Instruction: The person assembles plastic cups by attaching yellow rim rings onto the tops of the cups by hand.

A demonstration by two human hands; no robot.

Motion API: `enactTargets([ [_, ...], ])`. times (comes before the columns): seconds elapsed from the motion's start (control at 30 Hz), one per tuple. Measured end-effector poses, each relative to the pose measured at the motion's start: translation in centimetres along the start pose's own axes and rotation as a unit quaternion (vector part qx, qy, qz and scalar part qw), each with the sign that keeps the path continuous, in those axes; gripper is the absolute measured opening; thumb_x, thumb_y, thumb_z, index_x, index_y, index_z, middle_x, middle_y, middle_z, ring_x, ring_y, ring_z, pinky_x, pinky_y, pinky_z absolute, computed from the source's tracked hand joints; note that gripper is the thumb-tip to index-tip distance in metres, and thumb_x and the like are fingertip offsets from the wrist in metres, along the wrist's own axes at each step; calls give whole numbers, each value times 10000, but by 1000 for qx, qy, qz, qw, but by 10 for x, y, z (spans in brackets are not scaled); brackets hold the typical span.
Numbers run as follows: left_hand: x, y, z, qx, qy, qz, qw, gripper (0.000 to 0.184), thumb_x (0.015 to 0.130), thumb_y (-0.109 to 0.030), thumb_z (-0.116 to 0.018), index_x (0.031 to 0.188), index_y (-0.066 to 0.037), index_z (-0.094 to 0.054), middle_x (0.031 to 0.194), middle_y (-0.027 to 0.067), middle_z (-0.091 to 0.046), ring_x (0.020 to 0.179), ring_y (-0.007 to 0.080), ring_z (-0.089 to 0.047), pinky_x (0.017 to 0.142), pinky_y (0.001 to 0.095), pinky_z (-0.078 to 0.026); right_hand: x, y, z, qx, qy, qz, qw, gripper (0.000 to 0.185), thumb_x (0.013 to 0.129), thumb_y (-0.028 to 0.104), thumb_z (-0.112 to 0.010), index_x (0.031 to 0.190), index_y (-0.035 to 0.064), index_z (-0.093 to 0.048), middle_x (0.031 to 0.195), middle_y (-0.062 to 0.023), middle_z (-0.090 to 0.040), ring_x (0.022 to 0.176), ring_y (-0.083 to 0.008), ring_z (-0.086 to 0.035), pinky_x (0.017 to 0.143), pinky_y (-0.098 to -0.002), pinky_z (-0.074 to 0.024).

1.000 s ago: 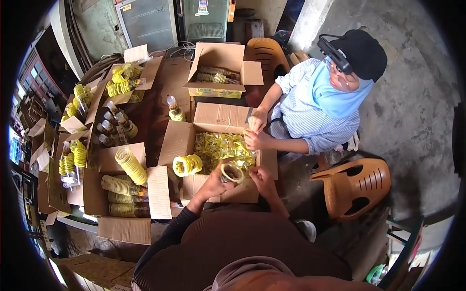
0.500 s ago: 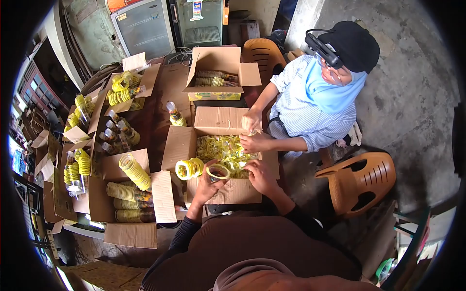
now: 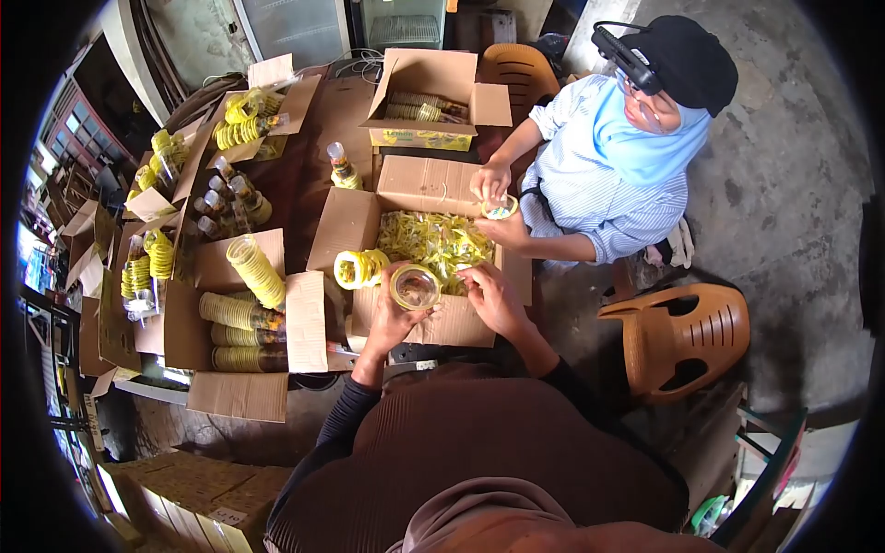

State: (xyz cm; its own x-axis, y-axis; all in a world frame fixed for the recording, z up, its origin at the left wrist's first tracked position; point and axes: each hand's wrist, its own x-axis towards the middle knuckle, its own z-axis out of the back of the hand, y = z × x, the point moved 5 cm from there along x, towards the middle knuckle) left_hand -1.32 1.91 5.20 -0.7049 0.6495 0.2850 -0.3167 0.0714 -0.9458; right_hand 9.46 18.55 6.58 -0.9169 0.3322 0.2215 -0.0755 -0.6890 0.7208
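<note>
My left hand (image 3: 392,313) is wrapped around a clear plastic cup (image 3: 415,288) with a yellow rim, its mouth turned up toward me. The cup is over the near flap of an open cardboard box (image 3: 419,175) filled with small yellow packets (image 3: 429,241). At the box's near right side is my right hand (image 3: 495,300), fingers bent together by the packets; what they pinch is too small to make out. Just left of the cup, a stack of yellow-rimmed cups (image 3: 358,269) lies on its side.
Across the box, a co-worker (image 3: 608,166) holds another yellow-rimmed cup (image 3: 500,208). A carton with stacked cups (image 3: 241,313) stands at left, and another carton (image 3: 424,138) behind. Bottle-like clear containers (image 3: 244,198) stand on the table. An orange chair (image 3: 682,336) is at right.
The camera view has shifted slightly. My cup's mouth is turned more toward me. The co-worker's hands have moved up from the box's edge, and a cup now shows in them.
</note>
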Motion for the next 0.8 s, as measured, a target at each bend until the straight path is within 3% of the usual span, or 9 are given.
enactTargets([
  [0.13, -3, -9, -13, 27, 20, -27, 999, 754, 667, -145, -866, 1222, -4, -375, 1079, 138, -584, 1003, 237, -585, 884, 361, -479, -8, 4, 11, -33, -67, 68, 995, 282, 765, 3, -644, 1037, 57, -597, 919, -125, -555, 845, -296, -587, 739, -388, -492],
  [0.27, -6, -23, -26, 27, 36, -27, 999, 713, 674, -134, -860, 1197, -12, -392, 1096, 147, -578, 1008, 252, -586, 887, 368, -475, -20, -3, 11, 55, -68, 27, 996, 272, 784, 12, -664, 1047, 54, -612, 921, -124, -551, 827, -277, -593, 720, -359, -506],
  [0.33, -11, -23, -33, 21, 47, -12, 999, 701, 677, -129, -857, 1193, -14, -396, 1101, 149, -578, 1010, 255, -585, 890, 370, -473, -30, -1, 14, 138, -68, 22, 988, 193, 862, 38, -641, 1054, 26, -616, 935, -102, -581, 816, -189, -612, 699, -292, -510],
  [0.37, -13, -22, -38, 18, 55, -11, 998, 687, 680, -120, -852, 1189, -15, -403, 1111, 150, -578, 1017, 260, -583, 894, 372, -471, -38, -3, 15, 138, -69, 17, 988, 193, 862, 38, -641, 1054, 26, -616, 935, -102, -581, 816, -189, -612, 699, -292, -510],
  [0.43, -19, -20, -47, 34, 66, 3, 997, 681, 682, -75, -831, 1217, 2, -417, 1141, 167, -568, 1055, 295, -569, 933, 397, -447, -49, -12, 13, 287, -31, -53, 956, 140, 923, 60, -600, 1046, -6, -613, 942, -68, -623, 823, -95, -605, 699, -237, -494],
  [0.53, -34, -2, -63, 93, 57, -50, 993, 722, 665, -53, -820, 1259, 16, -416, 1149, 191, -557, 1112, 339, -534, 973, 420, -412, -73, -22, 14, 322, -27, -73, 944, 143, 938, 77, -593, 1037, -25, -610, 919, -36, -647, 817, -55, -586, 700, -220, -477],
  [0.6, -44, -3, -75, 70, 97, -12, 993, 763, 629, -61, -823, 1275, 8, -424, 1165, 191, -535, 1153, 372, -485, 984, 434, -385, -85, -22, 22, 310, -35, -54, 948, 140, 930, 86, -612, 1011, -28, -611, 891, -30, -648, 799, -47, -582, 701, -219, -482],
  [0.8, -60, -50, -104, 31, 159, -25, 987, 821, 598, -203, -894, 1265, -17, -452, 1179, 161, -530, 1112, 351, -514, 955, 419, -409, -125, -27, 37, 374, -10, -148, 915, 132, 913, 80, -631, 979, -25, -585, 914, -61, -645, 846, -83, -609, 750, -238, -514],
])
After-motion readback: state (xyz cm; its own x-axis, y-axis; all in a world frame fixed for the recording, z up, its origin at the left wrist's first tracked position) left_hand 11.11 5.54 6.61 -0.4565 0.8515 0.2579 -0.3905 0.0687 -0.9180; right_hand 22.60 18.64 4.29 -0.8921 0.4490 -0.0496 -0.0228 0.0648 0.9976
